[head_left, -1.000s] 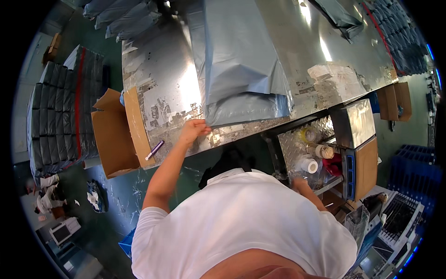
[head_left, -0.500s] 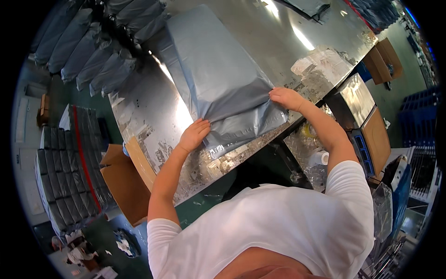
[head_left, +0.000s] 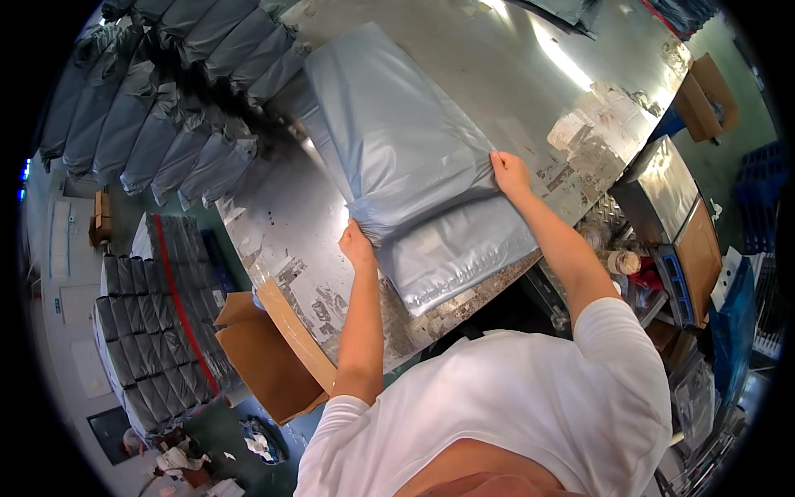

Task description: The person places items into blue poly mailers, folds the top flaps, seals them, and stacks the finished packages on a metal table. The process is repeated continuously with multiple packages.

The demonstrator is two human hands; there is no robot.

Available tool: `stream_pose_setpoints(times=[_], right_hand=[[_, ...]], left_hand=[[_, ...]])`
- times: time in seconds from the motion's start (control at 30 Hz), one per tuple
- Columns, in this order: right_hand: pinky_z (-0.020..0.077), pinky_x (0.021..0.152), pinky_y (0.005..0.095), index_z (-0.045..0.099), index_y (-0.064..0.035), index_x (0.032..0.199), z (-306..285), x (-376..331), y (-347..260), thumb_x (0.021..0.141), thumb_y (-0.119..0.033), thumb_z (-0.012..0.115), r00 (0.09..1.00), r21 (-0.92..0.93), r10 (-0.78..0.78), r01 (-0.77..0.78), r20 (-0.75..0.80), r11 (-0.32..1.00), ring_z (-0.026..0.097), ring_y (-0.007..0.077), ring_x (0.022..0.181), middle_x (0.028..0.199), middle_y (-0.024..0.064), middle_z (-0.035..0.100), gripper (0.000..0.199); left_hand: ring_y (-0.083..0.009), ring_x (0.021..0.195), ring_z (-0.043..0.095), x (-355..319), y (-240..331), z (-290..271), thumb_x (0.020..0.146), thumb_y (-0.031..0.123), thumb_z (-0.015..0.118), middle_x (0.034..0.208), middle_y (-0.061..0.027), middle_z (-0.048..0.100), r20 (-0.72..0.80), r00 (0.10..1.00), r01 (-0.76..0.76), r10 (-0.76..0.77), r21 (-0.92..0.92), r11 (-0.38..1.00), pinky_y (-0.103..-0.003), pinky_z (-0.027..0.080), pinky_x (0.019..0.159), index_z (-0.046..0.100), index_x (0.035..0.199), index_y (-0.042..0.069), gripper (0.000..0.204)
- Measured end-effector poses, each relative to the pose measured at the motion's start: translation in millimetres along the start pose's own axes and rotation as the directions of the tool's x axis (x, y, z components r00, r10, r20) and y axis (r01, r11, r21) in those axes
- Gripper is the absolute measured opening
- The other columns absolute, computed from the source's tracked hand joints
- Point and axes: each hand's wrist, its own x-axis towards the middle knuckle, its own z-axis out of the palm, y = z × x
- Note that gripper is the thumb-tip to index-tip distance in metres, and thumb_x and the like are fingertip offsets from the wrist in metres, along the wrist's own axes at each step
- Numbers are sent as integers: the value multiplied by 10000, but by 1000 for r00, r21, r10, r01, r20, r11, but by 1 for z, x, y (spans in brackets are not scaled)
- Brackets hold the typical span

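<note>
Bright overhead light fills the scene. Long white glare streaks lie across the metal desk, and a softer sheen sits on the grey plastic bag. Shadows are short and faint. The fisheye lens bends straight edges toward a black circular rim, where detail softens; the centre stays fairly sharp.

Scuffed metal counter; open cardboard box at its left edge; grey packed bags stacked far left; tape rolls on right shelf.
</note>
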Motion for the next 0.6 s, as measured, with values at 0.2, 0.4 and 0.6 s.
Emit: stream_pose_setpoints(times=[0.2,0.4,0.6], right_hand=[[418,568,406,577,-39,717,17,7,17,829,-351,435,962,-99,-2,30,273,995,555,344,645,693,154,588,361],[442,692,364,540,-36,983,24,35,-6,778,-159,537,868,66,-41,10,495,998,582,240,835,894,136,615,240],[396,903,306,399,-42,1260,46,26,-27,873,-385,434,791,749,92,-605,605,271,486,216,1071,1181,105,502,519]], left_hand=[[-133,428,387,14,-35,8,847,233,496,431,-49,407,156,987,-21,-47,404,914,-315,334,447,473,550,-15,388],[-160,671,559,28,-33,9,818,126,498,782,-95,602,272,962,-145,27,425,894,-305,444,603,545,922,32,148],[-194,957,526,30,-25,47,854,268,497,1081,-89,546,166,939,344,-301,-447,826,-304,408,855,460,1192,78,389]])
